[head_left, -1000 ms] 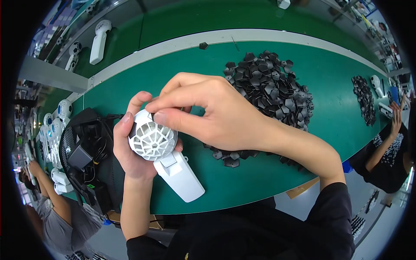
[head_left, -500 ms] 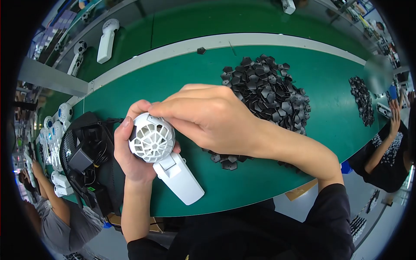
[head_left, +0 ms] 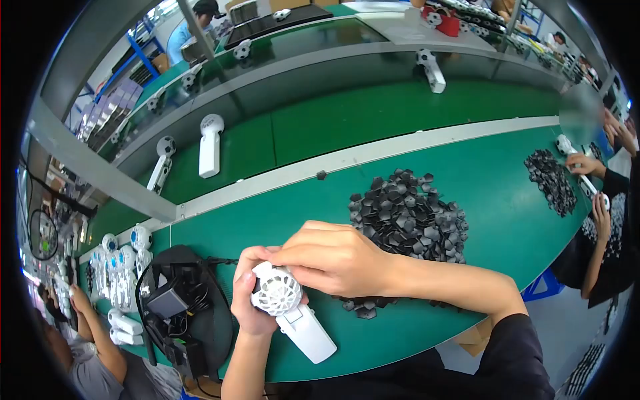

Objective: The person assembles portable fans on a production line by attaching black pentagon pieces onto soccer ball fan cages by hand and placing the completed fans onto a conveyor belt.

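A white handheld fan [head_left: 277,291] with a round lattice head is in my left hand [head_left: 252,305], whose fingers wrap round the head. Its white handle [head_left: 310,337] slants down to the right over the green table. My right hand [head_left: 337,257] is closed at the top of the fan head, with the fingertips pressed together near my left fingertips. What those fingertips hold, if anything, is hidden. Just beyond my right hand lies a large heap of black pentagon pieces [head_left: 410,217].
A black bag [head_left: 217,293] with adapters and cables lies left, beside several white fans [head_left: 117,267]. Beyond the pale rail [head_left: 300,165], a white fan [head_left: 210,147] lies on the green belt. Co-workers sit at both sides; one's hands [head_left: 590,167] are near a smaller black heap [head_left: 550,182].
The view has tilted up, showing more of the belt and the far side. Both hands and the fan now appear lower and further right. The co-worker's hands at right are now on a fan.
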### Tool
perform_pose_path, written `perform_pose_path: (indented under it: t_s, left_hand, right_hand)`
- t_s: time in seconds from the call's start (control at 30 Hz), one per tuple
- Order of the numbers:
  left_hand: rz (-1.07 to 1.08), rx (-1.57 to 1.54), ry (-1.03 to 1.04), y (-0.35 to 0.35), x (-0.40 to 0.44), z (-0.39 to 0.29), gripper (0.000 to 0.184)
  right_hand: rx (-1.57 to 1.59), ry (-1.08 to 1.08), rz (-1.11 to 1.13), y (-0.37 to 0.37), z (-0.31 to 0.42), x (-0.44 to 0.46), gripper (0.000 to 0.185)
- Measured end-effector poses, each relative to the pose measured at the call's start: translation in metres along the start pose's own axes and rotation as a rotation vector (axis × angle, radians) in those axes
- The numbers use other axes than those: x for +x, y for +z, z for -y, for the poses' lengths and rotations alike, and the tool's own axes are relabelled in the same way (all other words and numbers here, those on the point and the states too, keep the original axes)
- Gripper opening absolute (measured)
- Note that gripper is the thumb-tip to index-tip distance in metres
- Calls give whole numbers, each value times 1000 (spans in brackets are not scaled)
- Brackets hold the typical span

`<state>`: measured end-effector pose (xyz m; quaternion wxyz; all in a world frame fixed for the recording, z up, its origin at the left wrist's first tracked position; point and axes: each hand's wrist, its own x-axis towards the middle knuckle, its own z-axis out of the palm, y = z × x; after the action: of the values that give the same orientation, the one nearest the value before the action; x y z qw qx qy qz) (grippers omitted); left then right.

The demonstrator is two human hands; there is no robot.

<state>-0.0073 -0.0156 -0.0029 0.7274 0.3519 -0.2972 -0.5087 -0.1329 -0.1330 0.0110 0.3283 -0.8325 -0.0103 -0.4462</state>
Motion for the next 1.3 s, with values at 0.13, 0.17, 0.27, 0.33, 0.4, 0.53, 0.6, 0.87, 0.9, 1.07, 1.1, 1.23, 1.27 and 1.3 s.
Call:
perform_pose_path:
  t_s: [0.13,0.17,0.27,0.33,0.4,0.53,0.6,0.87,0.9,1.07,1.1,1.23,1.27,1.3]
  left_hand:
    - [-139,203,50,8,-7,0,44]
    - [-158,271,95,3,-7,5,44]
    - [-170,219,96,0,-6,5,39]
    - [-237,196,136,-4,0,9,36]
    - [-208,197,120,0,-3,6,36]
    - [-223,213,106,3,-3,4,35]
    - [-176,215,87,4,-4,2,35]
    - [-166,217,106,5,-4,0,35]
    - [-136,194,120,2,-5,1,35]
    - [-371,132,259,6,-1,6,36]
    - [-306,195,220,9,-2,3,37]
    - [-289,227,267,7,-3,3,39]
    - [-292,227,265,4,-3,4,39]
    - [-302,275,292,-1,-1,6,40]
  right_hand:
    - [-50,-17,36,-8,6,7,28]
    - [-64,-19,40,-9,8,7,27]
    - [-49,35,54,-5,14,3,21]
    - [-55,32,43,-1,14,0,22]
    - [-43,22,40,1,11,1,23]
    - [119,124,38,0,14,5,12]
    - [139,140,15,-3,17,6,12]
    - [177,284,25,-1,15,2,13]
    - [183,283,27,1,16,1,13]
    - [222,267,96,5,25,-6,34]
    - [225,266,99,7,25,-6,34]
    - [153,160,73,17,22,-9,50]
    - [157,139,62,19,22,-10,53]
    - [158,140,62,18,21,-10,53]
